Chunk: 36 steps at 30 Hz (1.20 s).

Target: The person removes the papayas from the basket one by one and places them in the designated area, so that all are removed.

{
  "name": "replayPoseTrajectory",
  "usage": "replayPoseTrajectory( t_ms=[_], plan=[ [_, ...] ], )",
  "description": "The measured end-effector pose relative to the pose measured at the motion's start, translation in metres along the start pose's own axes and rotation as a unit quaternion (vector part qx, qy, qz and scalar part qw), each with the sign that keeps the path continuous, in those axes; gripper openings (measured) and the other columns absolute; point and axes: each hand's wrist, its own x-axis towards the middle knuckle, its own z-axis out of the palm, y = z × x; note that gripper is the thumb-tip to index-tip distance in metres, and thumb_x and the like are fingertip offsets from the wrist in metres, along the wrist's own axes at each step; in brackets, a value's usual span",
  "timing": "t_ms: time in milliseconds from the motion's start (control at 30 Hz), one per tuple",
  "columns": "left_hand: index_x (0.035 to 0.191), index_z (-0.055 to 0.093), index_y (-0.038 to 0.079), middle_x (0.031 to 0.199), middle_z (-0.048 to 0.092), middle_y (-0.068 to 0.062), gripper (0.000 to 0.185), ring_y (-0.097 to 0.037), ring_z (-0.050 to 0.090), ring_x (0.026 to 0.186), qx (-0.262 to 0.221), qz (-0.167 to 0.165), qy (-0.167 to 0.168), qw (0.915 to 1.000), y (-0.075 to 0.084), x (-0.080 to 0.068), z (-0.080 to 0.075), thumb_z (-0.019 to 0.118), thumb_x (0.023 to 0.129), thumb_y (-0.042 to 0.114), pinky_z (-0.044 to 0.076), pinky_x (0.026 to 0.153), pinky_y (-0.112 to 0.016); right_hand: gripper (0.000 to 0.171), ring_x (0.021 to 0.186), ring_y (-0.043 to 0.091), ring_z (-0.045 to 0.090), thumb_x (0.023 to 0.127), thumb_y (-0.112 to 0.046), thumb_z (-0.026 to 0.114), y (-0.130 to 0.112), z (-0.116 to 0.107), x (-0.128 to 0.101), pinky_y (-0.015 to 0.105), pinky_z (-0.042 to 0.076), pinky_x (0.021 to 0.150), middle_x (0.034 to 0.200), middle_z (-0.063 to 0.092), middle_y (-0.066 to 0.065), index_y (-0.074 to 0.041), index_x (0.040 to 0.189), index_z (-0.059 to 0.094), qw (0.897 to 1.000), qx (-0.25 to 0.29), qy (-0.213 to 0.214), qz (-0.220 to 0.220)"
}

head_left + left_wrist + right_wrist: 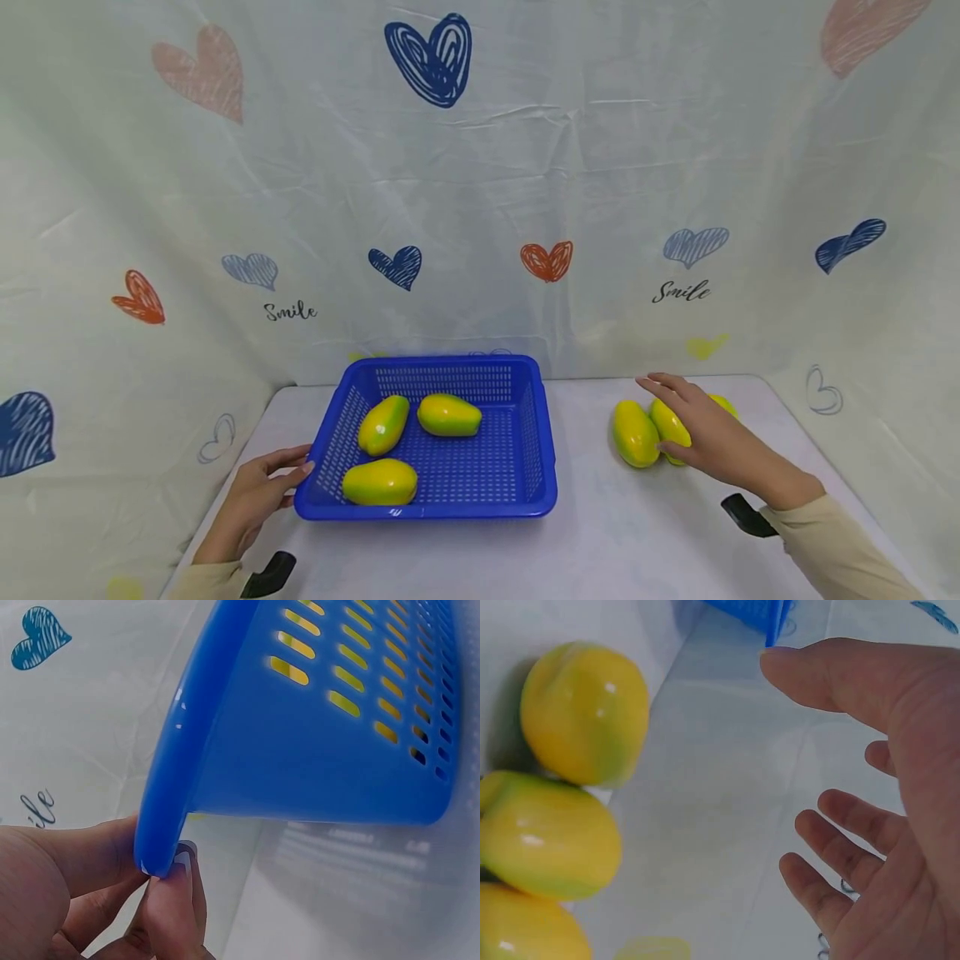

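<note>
My left hand (251, 498) pinches the left rim of a blue plastic basket (480, 510) near its front corner. In the left wrist view, thumb and fingers (176, 904) close on the rim's edge. Three glossy yellow-green mango-shaped fruits lie in the basket: one at the left (383, 425), one toward the back (448, 415), one at the front (379, 482). My right hand (716, 437) hovers over three more such fruits at the right, with fingers spread and nothing held. The nearest (586, 712) sits left of the others, which the hand partly covers in the head view.
A white-covered table (592, 533) bears the basket and fruits. Behind and beside it hangs a pale curtain (480, 192) printed with hearts. Dark straps (748, 515) show at both wrists.
</note>
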Motion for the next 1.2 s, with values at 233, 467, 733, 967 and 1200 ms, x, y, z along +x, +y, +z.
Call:
replayPoseTrajectory(
  t_ms=[233, 467, 733, 967, 1200],
  plan=[
    [0.150, 0.048, -0.011, 0.145, 0.046, -0.038, 0.055, -0.026, 0.063, 0.095, 0.000, -0.003, 0.001, 1.0000, 0.002, 0.000, 0.000, 0.066, 0.106, 0.016, 0.059, 0.075, -0.028, 0.094, 0.134, 0.046, 0.055, 0.078, -0.008, 0.094, -0.017, 0.009, 0.015, 0.061, 0.052, 0.103, 0.154, 0.049, 0.022, -0.008, 0.158, 0.044, 1.000, -0.007, -0.008, -0.028],
    [0.150, 0.049, -0.010, 0.146, 0.046, -0.038, 0.055, -0.029, 0.062, 0.097, 0.001, -0.013, 0.005, 0.9999, 0.003, -0.001, 0.002, 0.066, 0.106, 0.016, 0.059, 0.075, -0.029, 0.093, 0.135, 0.043, 0.055, 0.080, -0.003, 0.092, -0.034, 0.016, 0.032, 0.059, 0.051, 0.105, 0.154, 0.050, 0.020, -0.009, 0.159, 0.044, 0.998, -0.006, -0.018, -0.053],
    [0.150, 0.049, -0.011, 0.146, 0.046, -0.038, 0.055, -0.026, 0.063, 0.095, -0.011, -0.003, 0.002, 0.9999, 0.001, -0.001, 0.000, 0.066, 0.105, 0.016, 0.059, 0.075, -0.029, 0.091, 0.135, 0.041, 0.056, 0.081, -0.006, 0.092, -0.052, 0.028, 0.055, 0.057, 0.051, 0.106, 0.154, 0.051, 0.020, -0.009, 0.158, 0.044, 0.996, -0.004, -0.024, -0.090],
    [0.150, 0.050, -0.010, 0.145, 0.048, -0.037, 0.055, -0.024, 0.062, 0.092, -0.011, 0.003, 0.003, 0.9999, -0.001, 0.001, 0.000, 0.066, 0.105, 0.017, 0.058, 0.073, -0.028, 0.092, 0.137, 0.040, 0.055, 0.082, -0.005, 0.091, -0.065, 0.040, 0.073, 0.055, 0.050, 0.108, 0.155, 0.049, 0.020, -0.011, 0.160, 0.042, 0.992, 0.009, -0.044, -0.120],
    [0.149, 0.050, -0.011, 0.144, 0.048, -0.037, 0.054, -0.023, 0.063, 0.091, -0.014, 0.000, 0.003, 0.9999, -0.003, 0.002, 0.000, 0.066, 0.105, 0.016, 0.059, 0.074, -0.029, 0.091, 0.141, 0.042, 0.051, 0.084, -0.011, 0.091, -0.079, 0.046, 0.092, 0.057, 0.047, 0.112, 0.158, 0.046, 0.022, -0.009, 0.160, 0.041, 0.987, 0.002, -0.063, -0.151]
  ],
)
